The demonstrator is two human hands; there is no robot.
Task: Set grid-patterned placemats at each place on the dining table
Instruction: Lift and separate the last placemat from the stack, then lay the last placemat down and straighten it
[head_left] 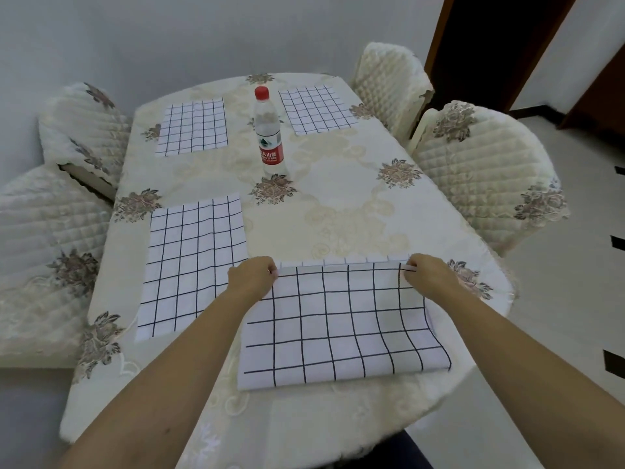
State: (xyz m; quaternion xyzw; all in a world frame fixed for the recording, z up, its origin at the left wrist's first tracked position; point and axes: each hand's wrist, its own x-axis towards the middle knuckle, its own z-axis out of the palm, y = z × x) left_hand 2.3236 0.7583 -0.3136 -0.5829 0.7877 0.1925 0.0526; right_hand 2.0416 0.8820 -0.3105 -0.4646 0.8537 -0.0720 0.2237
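Three white placemats with a dark grid lie flat on the dining table (pixel 355 198): one at the far left (pixel 193 127), one at the far right (pixel 318 109), one at the near left (pixel 194 262). A fourth grid placemat (pixel 345 330) lies folded at the near right. My left hand (pixel 253 277) pinches the upper layer's far left corner and my right hand (pixel 426 274) pinches its far right corner. That layer's far edge is slightly raised, and a strip of the lower layer shows beyond it.
A clear water bottle (pixel 269 133) with a red cap and red label stands upright at the table's middle. Quilted covered chairs flank the table: two on the left (pixel 81 130), two on the right (pixel 480 170). A dark doorway (pixel 490 38) is at the back right.
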